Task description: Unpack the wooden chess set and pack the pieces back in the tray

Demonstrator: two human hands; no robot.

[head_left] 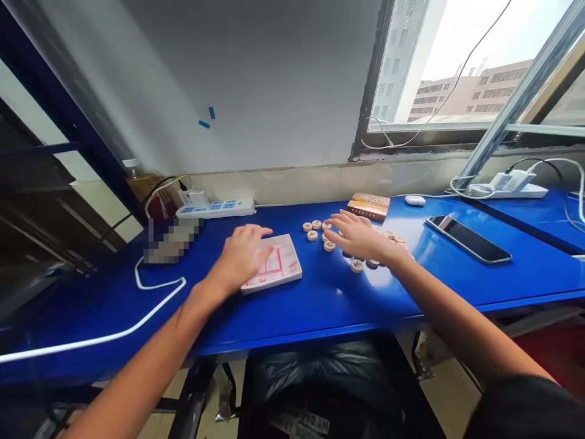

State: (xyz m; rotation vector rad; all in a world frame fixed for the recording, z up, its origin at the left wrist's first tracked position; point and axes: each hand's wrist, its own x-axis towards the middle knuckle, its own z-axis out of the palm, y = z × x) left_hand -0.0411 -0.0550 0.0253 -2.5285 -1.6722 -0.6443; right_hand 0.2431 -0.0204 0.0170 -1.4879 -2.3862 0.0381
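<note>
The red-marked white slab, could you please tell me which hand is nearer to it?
Left. The left hand is over the left side of the slab; the right hand is to its right, over some Chinese chess pieces.

Counted 1 left hand [244, 256], 1 right hand [355, 235], 1 flat pale slab [286, 261]. Round pieces [329, 246]: at least 10 showed; right hand blocked part of the view, exact total was unclear. Also 1 small brown box [369, 207], 1 phone [468, 239], 1 white case [415, 200], 2 power strips [228, 208], 2 blue tape bits [211, 113].
</note>
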